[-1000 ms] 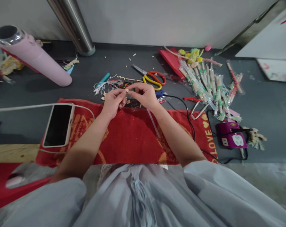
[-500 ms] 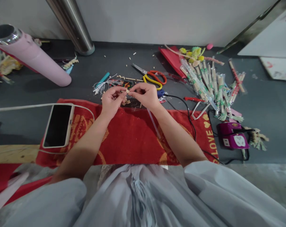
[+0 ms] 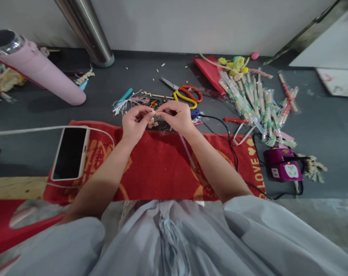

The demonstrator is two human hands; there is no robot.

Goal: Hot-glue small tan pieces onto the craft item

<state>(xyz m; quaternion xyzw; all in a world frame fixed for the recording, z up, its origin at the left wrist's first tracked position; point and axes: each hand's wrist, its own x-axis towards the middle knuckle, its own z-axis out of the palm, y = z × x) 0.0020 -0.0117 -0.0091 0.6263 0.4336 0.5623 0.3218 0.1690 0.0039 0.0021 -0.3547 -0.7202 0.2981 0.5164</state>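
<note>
Fingertips of our left hand (image 3: 135, 123) and right hand (image 3: 176, 116) meet above the far edge of the red towel (image 3: 159, 168), pinched together on a small pale wooden bit (image 3: 154, 112) held between them. Just beneath our hands we see more pale bits (image 3: 152, 123) lying loose on the dark worktop (image 3: 320, 126), with yellow-and-red scissors (image 3: 185, 95) just beyond the right hand. Near the towel's left edge a phone (image 3: 70, 152) lies face up, and wrapped sticks (image 3: 257, 103) pile toward the worktop's right side.
</note>
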